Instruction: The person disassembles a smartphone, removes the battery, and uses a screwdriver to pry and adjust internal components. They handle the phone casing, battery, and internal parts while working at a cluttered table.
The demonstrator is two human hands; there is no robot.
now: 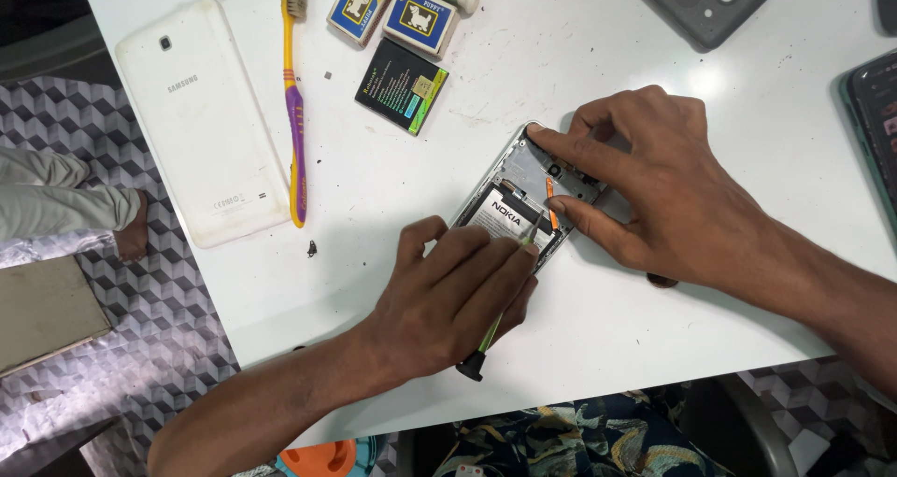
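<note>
1. Phone (523, 192), back cover off, is lying mid-table (598, 346) between our hands; we are judging this the prying or unscrewing stage inside it.
2. Our left hand (448, 299) is closing around a green screwdriver (486, 337), its tip at the battery's edge.
3. Our right hand (654, 183) is spreading narrow, fingertips pinning the frame.
4. Next we are needing steady, light pressure.
5. Our fingers are hiding the tip's contact; the grey tray (710, 5) and toothbrush (295, 103) are lying well apart.

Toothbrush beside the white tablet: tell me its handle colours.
The toothbrush handle is yellow at the bristle end and purple lower down, seen in the head view.
</note>
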